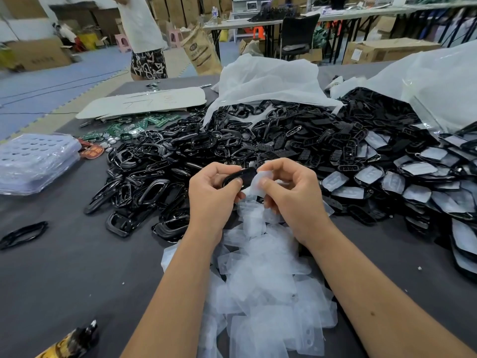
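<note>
Through the head camera I saw two bare hands raised over a grey table, meeting just above the middle of the view. The left hand gripped a black shell, with its thumb curled over the near edge and its fingers behind. The shell's rounded left end sat inside that grip, and the rest stuck out to the right, towards the other hand. Its long axis ran nearly left to right, with the right end tipped a little farther away.

The right hand pinched a clear pad between thumb and forefinger. The pad touched the shell's right end and hung down, towards me, from the pinch. I could not tell whether it was seated in the shell.

Directly below the hands and nearer to me lay a loose heap of clear pads. Beyond the hands a wide pile of black shells spilled from a white bag. To the right lay shells with pads fitted, overlapping one another. Far left of the pile were green boards and a cardboard sheet. A stack of clear trays sat at the left edge, and a lone black frame lay nearer than the trays. A person stood at the far side.
</note>
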### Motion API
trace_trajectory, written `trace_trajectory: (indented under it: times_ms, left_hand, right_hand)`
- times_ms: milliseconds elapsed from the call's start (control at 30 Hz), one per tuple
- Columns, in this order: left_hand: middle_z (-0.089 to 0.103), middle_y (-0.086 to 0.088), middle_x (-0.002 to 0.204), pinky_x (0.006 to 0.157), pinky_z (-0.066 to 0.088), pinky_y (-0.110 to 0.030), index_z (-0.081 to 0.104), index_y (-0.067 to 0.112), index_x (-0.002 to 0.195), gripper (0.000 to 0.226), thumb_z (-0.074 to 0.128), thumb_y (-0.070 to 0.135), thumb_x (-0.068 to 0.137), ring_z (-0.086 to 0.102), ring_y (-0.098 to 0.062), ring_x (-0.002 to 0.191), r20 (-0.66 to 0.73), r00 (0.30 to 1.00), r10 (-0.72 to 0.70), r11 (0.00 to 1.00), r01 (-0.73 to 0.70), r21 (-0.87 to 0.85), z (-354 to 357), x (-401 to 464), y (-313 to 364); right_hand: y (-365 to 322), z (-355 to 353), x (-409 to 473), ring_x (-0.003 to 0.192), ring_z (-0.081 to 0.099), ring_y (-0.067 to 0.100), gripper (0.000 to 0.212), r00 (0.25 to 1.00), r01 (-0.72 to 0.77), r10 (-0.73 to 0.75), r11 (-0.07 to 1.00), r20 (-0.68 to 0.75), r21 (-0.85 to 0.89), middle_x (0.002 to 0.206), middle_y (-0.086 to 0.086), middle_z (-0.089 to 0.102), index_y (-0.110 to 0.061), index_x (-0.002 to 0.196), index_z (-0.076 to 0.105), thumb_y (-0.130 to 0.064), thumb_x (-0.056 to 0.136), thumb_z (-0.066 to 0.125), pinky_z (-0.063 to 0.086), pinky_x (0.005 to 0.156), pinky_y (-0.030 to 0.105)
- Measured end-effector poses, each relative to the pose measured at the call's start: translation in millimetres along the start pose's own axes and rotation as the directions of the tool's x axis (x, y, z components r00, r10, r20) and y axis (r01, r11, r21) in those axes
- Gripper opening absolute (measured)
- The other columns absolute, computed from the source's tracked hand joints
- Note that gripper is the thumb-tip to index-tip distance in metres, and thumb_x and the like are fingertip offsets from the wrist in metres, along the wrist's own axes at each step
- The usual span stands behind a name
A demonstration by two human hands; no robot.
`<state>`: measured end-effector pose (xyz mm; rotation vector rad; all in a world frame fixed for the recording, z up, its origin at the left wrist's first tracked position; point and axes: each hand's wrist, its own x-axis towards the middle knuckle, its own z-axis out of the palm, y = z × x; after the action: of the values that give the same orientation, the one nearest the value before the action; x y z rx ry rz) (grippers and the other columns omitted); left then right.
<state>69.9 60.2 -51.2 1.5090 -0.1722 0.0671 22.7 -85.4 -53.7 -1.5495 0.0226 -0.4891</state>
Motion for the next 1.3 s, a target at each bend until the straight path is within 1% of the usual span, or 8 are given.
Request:
trace_trajectory:
  times_ms: [133,367,567,733,867,933,1100,1300]
  left_hand:
    - [0.075,-0.008,0.074,0.056,0.057,-0.027,0.074,0.013,0.091,0.025,0.067,-0.010,0.088,0.066,-0.017,0.055,0.000,1.000,0.011,1.000,-0.011,0.000,0.0,0.2,0.6]
    - [0.075,-0.007,0.074,0.054,0.053,-0.022,0.073,0.013,0.091,0.022,0.069,-0.009,0.088,0.067,-0.016,0.055,0.059,0.998,0.009,1.000,-0.009,-0.005,2.8,-0.4,-1.0]
    - [0.076,-0.009,0.075,0.053,0.053,-0.023,0.073,0.012,0.092,0.019,0.073,-0.007,0.087,0.065,-0.016,0.053,0.068,0.998,-0.001,1.000,0.002,-0.022,3.0,-1.0,-0.1]
    - [0.076,-0.012,0.077,0.054,0.055,-0.024,0.076,0.012,0.089,0.016,0.073,-0.004,0.087,0.065,-0.016,0.053,0.102,0.993,-0.060,0.994,0.069,-0.086,3.8,-1.8,2.6]
    - [0.076,-0.013,0.085,0.065,0.061,-0.031,0.080,0.011,0.086,0.031,0.054,-0.005,0.091,0.072,-0.021,0.073,0.105,0.989,-0.109,0.982,0.123,-0.144,4.0,-1.6,4.0]
    - [0.076,-0.019,0.095,0.067,0.061,-0.034,0.080,0.008,0.086,0.029,0.051,0.004,0.090,0.073,-0.025,0.080,0.116,0.984,-0.133,0.973,0.152,-0.176,4.3,-1.1,5.1]
    - [0.075,-0.020,0.095,0.067,0.062,-0.035,0.080,0.009,0.086,0.029,0.054,0.019,0.082,0.072,-0.025,0.077,0.139,0.982,-0.130,0.976,0.152,-0.154,4.8,-2.7,5.3]
    - [0.073,-0.012,0.081,0.066,0.061,-0.030,0.077,0.006,0.093,0.021,0.062,-0.008,0.093,0.071,-0.018,0.070,0.142,0.985,-0.099,0.987,0.115,-0.113,4.4,-2.8,0.4]
  right_hand:
    - [2.0,-1.8,1.8,0.049,0.061,0.015,0.012,0.999,0.010,-0.009,1.000,-0.033,0.010,0.066,-0.005,0.068,-0.010,0.085,0.066,-0.002,0.093,0.070,0.044,0.044,0.021]
    - [1.8,-2.1,1.2,0.048,0.065,0.023,0.016,0.999,-0.008,0.010,0.999,-0.036,0.043,0.072,0.006,0.070,-0.011,0.095,0.070,0.005,0.091,0.070,0.045,0.039,0.025]
    - [0.6,-2.6,0.9,0.050,0.066,0.020,0.007,0.999,-0.001,0.004,0.997,-0.035,0.075,0.079,0.011,0.077,-0.004,0.090,0.067,-0.004,0.098,0.068,0.045,0.039,0.025]
    - [3.7,-3.1,2.4,0.053,0.058,0.006,0.009,0.996,0.040,-0.039,0.999,-0.075,0.013,0.065,-0.005,0.069,-0.015,0.084,0.078,-0.009,0.091,0.079,0.047,0.051,0.017]
    - [4.2,-1.3,1.6,0.055,0.063,0.013,0.012,0.998,0.055,-0.056,0.998,-0.042,-0.034,0.068,0.003,0.073,-0.017,0.080,0.077,-0.010,0.085,0.085,0.048,0.052,0.019]
    - [5.1,-1.0,1.8,0.052,0.064,0.015,0.015,0.996,0.055,-0.060,0.996,-0.063,-0.073,0.067,0.004,0.072,-0.018,0.077,0.074,-0.014,0.083,0.087,0.048,0.049,0.020]
    - [7.5,0.7,2.0,0.046,0.064,0.017,0.020,0.990,0.037,-0.058,0.987,-0.131,-0.155,0.063,0.003,0.071,-0.018,0.071,0.071,-0.019,0.081,0.088,0.048,0.048,0.025]
    - [6.6,-0.5,1.1,0.046,0.064,0.019,0.023,0.986,0.028,-0.062,0.978,-0.155,-0.208,0.059,0.002,0.070,-0.016,0.069,0.070,-0.021,0.082,0.088,0.049,0.049,0.029]
